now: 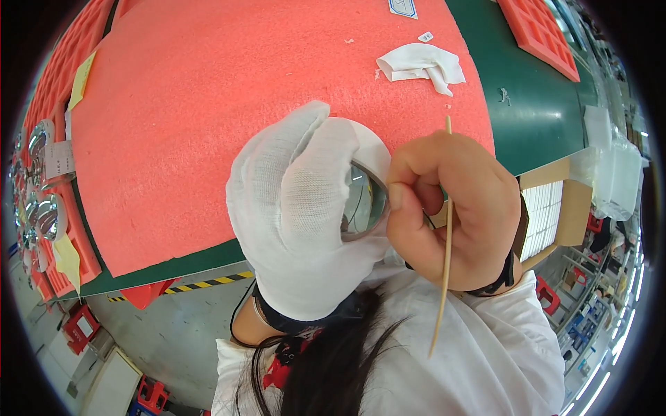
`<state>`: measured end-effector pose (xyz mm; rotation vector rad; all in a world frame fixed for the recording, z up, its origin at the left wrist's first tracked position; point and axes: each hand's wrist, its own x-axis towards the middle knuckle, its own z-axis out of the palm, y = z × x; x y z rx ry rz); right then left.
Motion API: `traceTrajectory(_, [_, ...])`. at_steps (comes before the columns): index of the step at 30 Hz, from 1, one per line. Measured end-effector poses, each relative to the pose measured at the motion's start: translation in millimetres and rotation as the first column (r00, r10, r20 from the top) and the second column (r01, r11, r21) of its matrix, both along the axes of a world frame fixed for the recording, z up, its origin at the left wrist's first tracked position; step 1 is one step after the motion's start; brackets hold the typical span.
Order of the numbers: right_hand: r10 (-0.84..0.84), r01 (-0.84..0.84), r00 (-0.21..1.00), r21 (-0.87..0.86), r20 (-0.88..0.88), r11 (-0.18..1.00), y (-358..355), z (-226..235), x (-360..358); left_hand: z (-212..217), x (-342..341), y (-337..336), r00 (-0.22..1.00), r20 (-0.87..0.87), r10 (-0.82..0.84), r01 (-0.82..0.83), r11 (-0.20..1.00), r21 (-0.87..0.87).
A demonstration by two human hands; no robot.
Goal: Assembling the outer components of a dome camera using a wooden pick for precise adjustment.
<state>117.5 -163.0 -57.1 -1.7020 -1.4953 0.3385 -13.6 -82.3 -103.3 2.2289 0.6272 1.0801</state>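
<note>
My left hand (295,201), in a white knit glove, is closed around a round, shiny glass lens (359,204) in front of my chest. Part of the lens's edge and face shows beside the glove; the fingers hide the rest. A smooth white piece (371,144) shows at its upper edge; I cannot tell whether it is cloth or part of the glove. Bare and curled, my right hand (465,201) has thumb and forefinger pinched right against the lens's right edge. A thin wooden stick (445,277) runs upright through its grip, its upper tip above the knuckles.
A pink foam sheet (173,139) covers much of the green table (538,132). On it lies a crumpled white cloth (420,64). Foam trays (538,35) stand at both sides, the left one with several shiny domed lenses (50,216). At right is an open cardboard box (572,208).
</note>
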Motion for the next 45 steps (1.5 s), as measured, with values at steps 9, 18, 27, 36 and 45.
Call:
traceTrajectory(9, [0.028,-0.095,0.854,-0.103,-0.52,0.99,-1.9,-3.9,6.6,-6.8,-1.9,-2.0,0.998,0.061,-0.026,0.034,0.99,-0.135])
traceTrajectory(18, [0.016,-0.183,0.734,-0.175,-0.679,0.967,2.3,-2.9,14.5,-2.4,-3.3,4.7,0.999,0.009,-0.032,0.032,0.999,-0.028])
traceTrajectory(27, [-0.073,-0.185,0.508,-0.191,-0.858,0.964,3.4,-2.2,20.5,-3.2,-1.9,2.8,0.999,0.027,-0.018,0.018,1.0,-0.023])
traceTrajectory(36, [0.063,-0.051,0.927,0.041,-0.37,0.998,-1.5,0.6,15.4,-14.3,-0.8,0.9,0.994,0.091,-0.065,0.072,0.995,-0.067])
traceTrajectory(45, [0.064,-0.077,0.991,0.101,0.121,0.992,-5.7,0.6,10.6,-5.3,0.5,2.1,1.0,0.002,-0.031,0.03,0.996,0.089])
